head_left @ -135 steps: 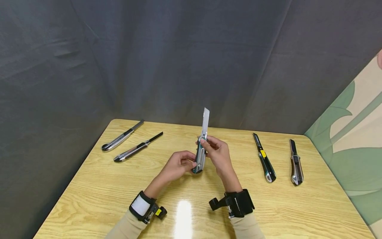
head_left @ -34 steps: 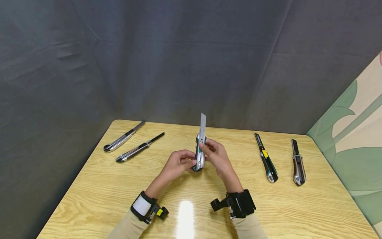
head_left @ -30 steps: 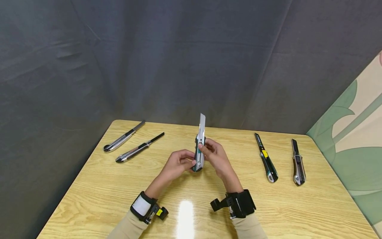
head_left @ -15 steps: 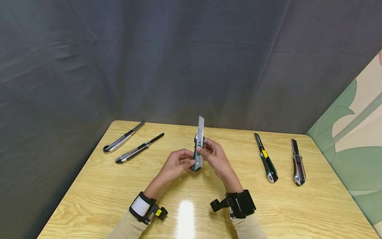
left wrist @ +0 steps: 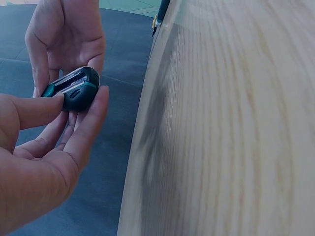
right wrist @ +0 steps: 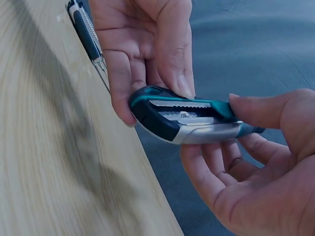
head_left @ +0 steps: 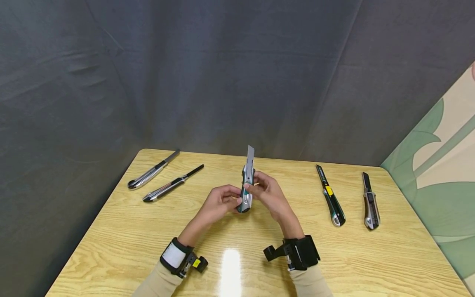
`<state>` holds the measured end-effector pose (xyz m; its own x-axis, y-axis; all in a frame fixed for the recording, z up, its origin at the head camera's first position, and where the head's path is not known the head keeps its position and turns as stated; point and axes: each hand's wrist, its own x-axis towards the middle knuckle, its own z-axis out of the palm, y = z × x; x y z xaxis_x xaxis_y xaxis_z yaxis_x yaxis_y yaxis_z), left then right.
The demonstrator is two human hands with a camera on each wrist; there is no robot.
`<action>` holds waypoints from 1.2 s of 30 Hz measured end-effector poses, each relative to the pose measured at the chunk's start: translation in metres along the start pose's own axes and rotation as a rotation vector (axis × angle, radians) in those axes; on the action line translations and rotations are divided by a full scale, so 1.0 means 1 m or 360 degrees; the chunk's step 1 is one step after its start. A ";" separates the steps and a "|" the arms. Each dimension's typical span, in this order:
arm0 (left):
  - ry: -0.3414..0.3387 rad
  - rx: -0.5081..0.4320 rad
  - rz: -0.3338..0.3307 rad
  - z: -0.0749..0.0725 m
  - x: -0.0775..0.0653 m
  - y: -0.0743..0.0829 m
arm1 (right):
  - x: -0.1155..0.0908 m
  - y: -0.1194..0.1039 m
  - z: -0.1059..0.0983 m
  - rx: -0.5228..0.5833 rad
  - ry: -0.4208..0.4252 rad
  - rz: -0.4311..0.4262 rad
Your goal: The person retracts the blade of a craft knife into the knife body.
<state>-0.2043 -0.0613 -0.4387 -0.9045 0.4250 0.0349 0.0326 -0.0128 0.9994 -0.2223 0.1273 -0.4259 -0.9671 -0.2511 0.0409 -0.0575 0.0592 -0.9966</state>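
Note:
Mid-table in the head view, a silver and teal box cutter (head_left: 245,194) is held with its blade pointing away and a stretch of blade (head_left: 250,156) out. My left hand (head_left: 222,203) pinches its rear end between thumb and fingers. Higher on the handle, my right hand (head_left: 270,194) grips it, the thumb on the teal slider. The dark rounded end of the box cutter (left wrist: 81,91) faces the left wrist view. In the right wrist view the slot of the box cutter (right wrist: 189,118) shows a toothed track, with the right thumb pressed at the slider.
Two silver box cutters, one behind (head_left: 148,175) and one nearer (head_left: 165,189), lie on the left of the wooden table (head_left: 148,243). On the right lie a black-green one with a yellow slider (head_left: 332,202) and a brown-grey one (head_left: 371,206). A dark curtain (head_left: 237,82) hangs behind.
The right thumb has slid down the handle toward the left hand, and less blade sticks out than several seconds ago. The knife has shifted slightly left; the left hand has barely moved.

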 end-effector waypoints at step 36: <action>0.0147 0.0030 0.0016 -0.001 0.006 -0.019 | -0.002 -0.008 0.001 -0.0093 -0.0012 -0.0032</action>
<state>-0.2112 -0.0597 -0.4578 -0.9394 0.3397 0.0458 0.0490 0.0011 0.9988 -0.2196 0.1262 -0.4177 -0.9637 -0.2603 0.0599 -0.0912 0.1101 -0.9897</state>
